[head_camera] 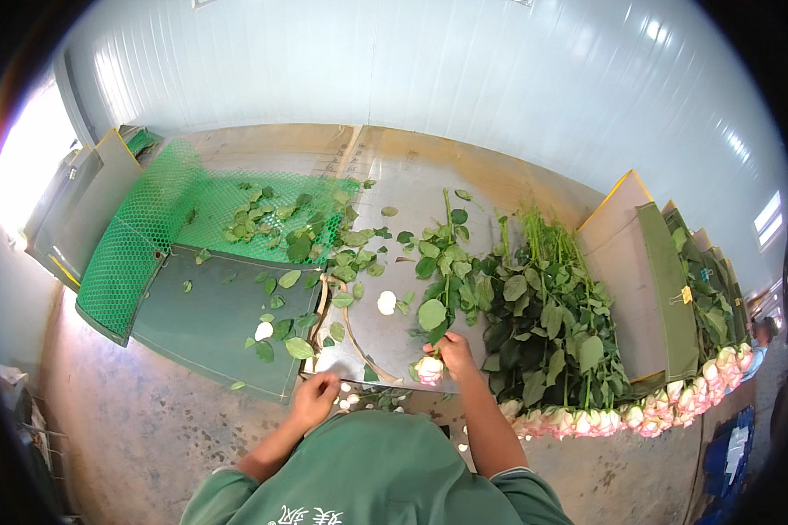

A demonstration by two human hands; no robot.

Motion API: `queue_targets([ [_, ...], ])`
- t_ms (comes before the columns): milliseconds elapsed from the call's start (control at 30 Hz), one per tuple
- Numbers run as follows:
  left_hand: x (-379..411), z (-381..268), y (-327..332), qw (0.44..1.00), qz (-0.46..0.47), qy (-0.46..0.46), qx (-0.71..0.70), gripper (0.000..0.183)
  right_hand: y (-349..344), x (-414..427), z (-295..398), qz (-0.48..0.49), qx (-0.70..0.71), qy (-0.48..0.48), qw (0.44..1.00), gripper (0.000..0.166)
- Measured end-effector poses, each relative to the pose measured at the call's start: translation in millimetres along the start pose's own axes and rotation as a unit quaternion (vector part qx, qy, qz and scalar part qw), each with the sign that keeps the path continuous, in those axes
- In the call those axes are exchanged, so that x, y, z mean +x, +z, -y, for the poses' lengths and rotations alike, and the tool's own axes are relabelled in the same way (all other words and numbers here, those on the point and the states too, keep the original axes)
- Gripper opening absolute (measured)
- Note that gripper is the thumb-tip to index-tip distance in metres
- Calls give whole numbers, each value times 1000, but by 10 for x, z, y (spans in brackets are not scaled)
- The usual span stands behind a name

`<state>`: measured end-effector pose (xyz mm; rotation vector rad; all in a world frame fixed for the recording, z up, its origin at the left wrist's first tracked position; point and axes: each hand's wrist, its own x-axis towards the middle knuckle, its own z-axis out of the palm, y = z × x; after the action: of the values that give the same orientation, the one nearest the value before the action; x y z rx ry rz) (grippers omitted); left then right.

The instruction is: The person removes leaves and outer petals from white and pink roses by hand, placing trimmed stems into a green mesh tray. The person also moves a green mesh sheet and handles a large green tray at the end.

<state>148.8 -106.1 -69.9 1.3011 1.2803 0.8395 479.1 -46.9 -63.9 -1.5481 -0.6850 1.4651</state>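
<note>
My right hand (456, 355) grips a rose stem just behind its bloom. The pink-edged white rose (429, 371) hangs at the table's near edge, and its leafy stem (448, 262) runs away from me across the metal tabletop (387, 348). At the near edge left of it is my left hand (318, 398) with its fingers curled; whether anything is between them is hidden. A loose white petal (387, 302) lies on the metal. To the right a thick row of leafy rose stems (545, 315) rests with blooms (571, 422) hanging over the edge.
Green plastic mesh (138, 262) and a dark green sheet (223, 315) cover the left side, strewn with cut leaves (249, 220). A fabric-edged divider panel (624, 282) stands at the right, with more roses (709, 387) beyond. Petals (348, 399) litter the floor. A person (758, 348) is at far right.
</note>
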Motion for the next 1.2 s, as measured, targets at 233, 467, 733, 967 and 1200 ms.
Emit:
queue_targets([
  [233,-595,569,-321,983,-41,-140,111,20,-173,-83,-128,-17,-6,-29,999,15],
  [467,-269,907,-103,955,115,-125,245,32,-156,-159,-67,-27,-49,1,998,15],
  [733,-305,1866,-309,936,138,-123,300,29,-238,-85,-170,-2,-31,-32,999,17],
  [967,-484,2615,-382,933,103,-172,299,24,-258,-446,277,-29,54,-57,997,17],
  [1200,-384,2216,-78,931,167,-109,305,22,-1291,-2065,1344,-119,-4,-236,964,24],
])
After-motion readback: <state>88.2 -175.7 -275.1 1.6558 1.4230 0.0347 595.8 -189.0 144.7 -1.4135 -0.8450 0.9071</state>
